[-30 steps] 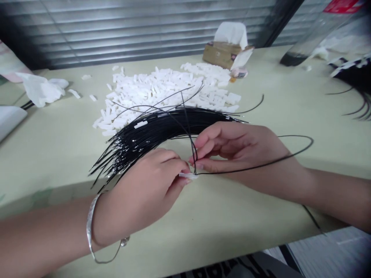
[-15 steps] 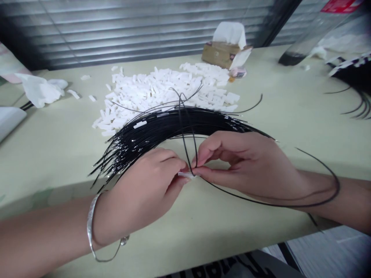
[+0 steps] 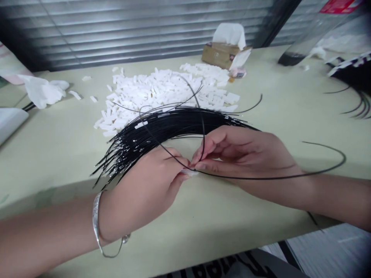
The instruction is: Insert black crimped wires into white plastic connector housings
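My left hand (image 3: pixel 147 189) pinches a small white plastic connector housing (image 3: pixel 189 172) with rows of tiny holes, its far part hidden by my fingers. Against its right end, my right hand (image 3: pixel 240 150) has thumb and fingertips closed on a thin black wire (image 3: pixel 203 123). One length of wire arches up over the pile, another loops out to the left, and a third curves right across my right wrist. Where the wire ends meet the housing is too small to make out. Just beyond both hands lies a thick bundle of black wires (image 3: pixel 174 125) with shiny metal tips.
Behind the bundle spreads a heap of white connector housings (image 3: pixel 156 87). A tissue box (image 3: pixel 222 54) stands at the back, with a bottle of dark liquid (image 3: pixel 295 56) to its right. More black wires (image 3: pixel 356 77) lie far right; crumpled tissue (image 3: pixel 43 90) lies left.
The wire loops have spread apart, one swinging left over my left hand. My right hand has shifted slightly up, and the right-hand wire has risen across my wrist.
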Demonstrator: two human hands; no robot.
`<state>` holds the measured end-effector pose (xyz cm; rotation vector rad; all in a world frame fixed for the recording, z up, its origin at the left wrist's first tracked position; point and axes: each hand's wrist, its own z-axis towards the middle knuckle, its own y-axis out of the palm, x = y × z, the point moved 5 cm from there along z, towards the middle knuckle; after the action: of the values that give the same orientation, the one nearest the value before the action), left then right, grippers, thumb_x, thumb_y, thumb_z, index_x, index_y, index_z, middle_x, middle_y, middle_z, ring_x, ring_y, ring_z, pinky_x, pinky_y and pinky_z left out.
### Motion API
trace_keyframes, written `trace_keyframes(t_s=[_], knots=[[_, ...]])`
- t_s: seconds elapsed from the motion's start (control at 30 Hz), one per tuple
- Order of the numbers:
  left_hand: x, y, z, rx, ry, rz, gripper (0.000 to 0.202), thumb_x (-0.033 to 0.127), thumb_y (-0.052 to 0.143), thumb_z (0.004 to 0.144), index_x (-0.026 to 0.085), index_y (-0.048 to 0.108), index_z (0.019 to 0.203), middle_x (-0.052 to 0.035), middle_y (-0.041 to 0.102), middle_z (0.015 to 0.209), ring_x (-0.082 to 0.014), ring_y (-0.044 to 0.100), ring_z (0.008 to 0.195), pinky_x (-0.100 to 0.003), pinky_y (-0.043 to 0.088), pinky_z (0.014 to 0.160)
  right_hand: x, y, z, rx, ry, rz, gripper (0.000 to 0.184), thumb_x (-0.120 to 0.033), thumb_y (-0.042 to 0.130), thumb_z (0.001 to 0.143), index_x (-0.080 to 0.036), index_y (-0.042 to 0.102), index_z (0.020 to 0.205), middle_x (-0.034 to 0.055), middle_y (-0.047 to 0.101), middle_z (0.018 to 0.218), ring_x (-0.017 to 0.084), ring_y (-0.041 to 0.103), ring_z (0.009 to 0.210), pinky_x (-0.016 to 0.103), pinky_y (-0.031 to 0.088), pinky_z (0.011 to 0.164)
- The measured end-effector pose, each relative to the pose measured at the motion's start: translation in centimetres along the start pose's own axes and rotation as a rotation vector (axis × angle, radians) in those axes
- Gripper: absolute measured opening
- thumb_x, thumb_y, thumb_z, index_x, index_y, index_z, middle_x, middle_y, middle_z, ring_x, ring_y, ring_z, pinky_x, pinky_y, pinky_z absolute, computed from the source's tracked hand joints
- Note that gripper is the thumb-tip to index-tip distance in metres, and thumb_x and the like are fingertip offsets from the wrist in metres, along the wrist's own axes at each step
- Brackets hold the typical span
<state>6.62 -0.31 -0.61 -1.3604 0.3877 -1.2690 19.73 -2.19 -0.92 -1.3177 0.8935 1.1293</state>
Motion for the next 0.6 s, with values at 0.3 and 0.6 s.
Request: trace_keyframes(t_s=[0.3, 0.6], knots=[[0.1, -0.1, 0.0, 0.017, -0.007, 0.012, 0.015, 0.008, 0.058, 0.080, 0.016, 0.069, 0.075, -0.0013, 0.065, 0.073, -0.0147, 0.060, 0.070, -0.025, 0.049, 0.068, -1.3, -0.6, 0.4, 0.087, 0.001, 0.021, 0.020, -0.020, 0.078, 0.061, -0.023, 0.059, 0.068, -0.0032, 0.064, 0.068, 0.010, 0.063, 0.062, 0.020, 0.055, 0.060], [-0.3, 0.2, 0.1, -0.033, -0.040, 0.018, 0.017, 0.012, 0.055, 0.084, 0.018, 0.068, 0.075, -0.0009, 0.066, 0.076, -0.0150, 0.061, 0.072, -0.026, 0.048, 0.067, 0.6, -0.4, 1.0, -0.016, 0.133, 0.078, 0.018, -0.017, 0.069, 0.070, -0.020, 0.061, 0.085, -0.0021, 0.066, 0.069, 0.009, 0.063, 0.064, 0.019, 0.054, 0.061]])
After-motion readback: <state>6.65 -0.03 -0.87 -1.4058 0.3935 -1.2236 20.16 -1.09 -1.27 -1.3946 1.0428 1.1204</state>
